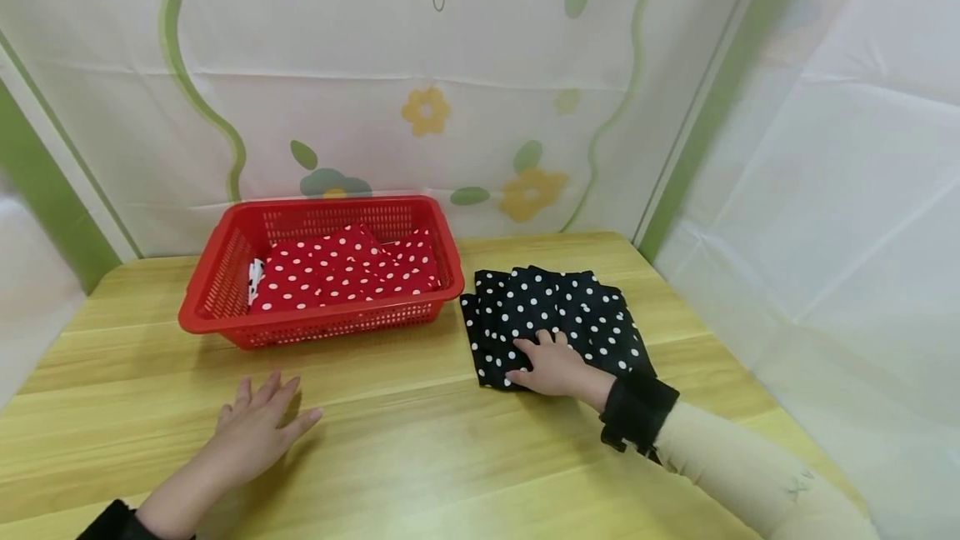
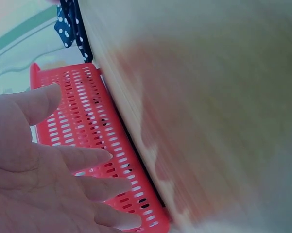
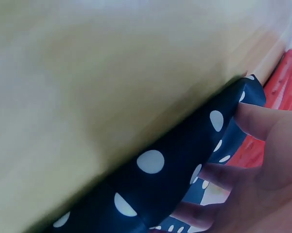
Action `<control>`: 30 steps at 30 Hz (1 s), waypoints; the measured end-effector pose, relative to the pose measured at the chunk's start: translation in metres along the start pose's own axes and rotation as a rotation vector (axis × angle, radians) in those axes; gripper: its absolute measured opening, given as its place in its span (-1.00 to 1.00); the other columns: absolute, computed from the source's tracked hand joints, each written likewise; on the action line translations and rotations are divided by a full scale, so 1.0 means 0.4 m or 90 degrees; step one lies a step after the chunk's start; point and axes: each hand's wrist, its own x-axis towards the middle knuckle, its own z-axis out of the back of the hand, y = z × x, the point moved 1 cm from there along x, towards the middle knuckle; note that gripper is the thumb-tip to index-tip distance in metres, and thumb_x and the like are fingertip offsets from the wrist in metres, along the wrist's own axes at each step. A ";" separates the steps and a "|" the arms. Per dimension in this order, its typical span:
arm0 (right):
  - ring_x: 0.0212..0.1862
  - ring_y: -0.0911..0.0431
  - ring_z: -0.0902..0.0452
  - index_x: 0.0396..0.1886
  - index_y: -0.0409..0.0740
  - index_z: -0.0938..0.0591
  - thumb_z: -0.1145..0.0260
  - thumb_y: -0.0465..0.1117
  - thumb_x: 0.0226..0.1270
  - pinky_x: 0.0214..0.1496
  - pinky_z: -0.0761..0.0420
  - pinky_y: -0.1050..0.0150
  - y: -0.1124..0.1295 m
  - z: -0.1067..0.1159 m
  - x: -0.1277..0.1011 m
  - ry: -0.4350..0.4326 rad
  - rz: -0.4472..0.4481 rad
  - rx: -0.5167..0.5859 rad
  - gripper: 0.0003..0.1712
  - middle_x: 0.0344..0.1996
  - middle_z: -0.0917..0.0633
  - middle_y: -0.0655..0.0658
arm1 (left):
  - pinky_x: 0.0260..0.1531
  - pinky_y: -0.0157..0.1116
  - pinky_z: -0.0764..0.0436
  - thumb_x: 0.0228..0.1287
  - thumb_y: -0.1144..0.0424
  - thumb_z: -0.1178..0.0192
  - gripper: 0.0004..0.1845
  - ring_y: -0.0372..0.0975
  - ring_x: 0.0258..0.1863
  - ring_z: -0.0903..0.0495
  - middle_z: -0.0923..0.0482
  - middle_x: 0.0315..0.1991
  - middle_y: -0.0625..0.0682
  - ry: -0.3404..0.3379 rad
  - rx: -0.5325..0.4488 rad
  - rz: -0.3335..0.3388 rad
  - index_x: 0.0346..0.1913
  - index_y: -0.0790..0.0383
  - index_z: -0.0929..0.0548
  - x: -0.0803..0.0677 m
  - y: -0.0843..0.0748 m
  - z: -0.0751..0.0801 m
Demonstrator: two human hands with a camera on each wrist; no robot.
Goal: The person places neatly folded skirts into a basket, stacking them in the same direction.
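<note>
A wooden bench (image 1: 420, 440) fills the lower part of the head view, with a flowered curtain (image 1: 450, 65) hanging behind it.

At the left, the left hand (image 1: 258, 423) lies palm down on the bare wood, fingers straight and slightly spread, holding nothing. It sits near the front edge, in front of the basket and apart from it. In the left wrist view the fingers (image 2: 82, 158) are stretched out, with the slotted red wall of the basket beyond them.

Behind that hand, toward the back left, stands a red plastic basket (image 1: 225, 273). Inside it lies a red cloth with white dots (image 1: 345, 273), loosely folded. A scrap of white fabric with dark dots shows at its left edge.

Just right of the basket, a folded black cloth with white dots (image 1: 555, 307) lies flat on the wood, its left edge close to the basket's right end.

The right hand (image 1: 555, 367) rests on the near left corner of the black cloth. Its fingers are laid flat on top, pressing the fabric down. In the right wrist view the fingertips (image 3: 255, 119) touch the cloth's folded edge. A black cuff (image 1: 636, 411) and cream sleeve (image 1: 742, 465) run back toward the lower right.
</note>
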 end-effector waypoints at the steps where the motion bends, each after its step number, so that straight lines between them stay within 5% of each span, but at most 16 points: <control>1: 0.07 -0.23 -0.30 0.36 -0.12 -0.45 -0.26 0.15 0.32 -0.07 -0.54 -0.11 0.004 -0.001 -0.007 0.001 0.003 -0.005 -0.29 0.20 -0.40 -0.35 | 0.11 0.49 0.24 0.41 -0.24 0.04 -0.09 0.58 0.27 0.35 0.15 0.37 0.61 -0.002 0.003 -0.002 0.38 0.58 -0.16 0.000 0.001 0.000; 30: -0.13 -0.10 -0.31 0.26 -0.09 -0.54 -0.34 0.21 0.21 -0.35 -0.51 0.06 0.069 -0.026 -0.141 -0.014 0.054 -0.056 -0.28 -0.07 -0.46 -0.23 | 0.06 0.52 0.14 0.42 -0.20 0.03 -0.12 0.61 0.24 0.29 0.11 0.34 0.64 -0.018 0.033 -0.013 0.36 0.61 -0.18 -0.001 0.007 0.015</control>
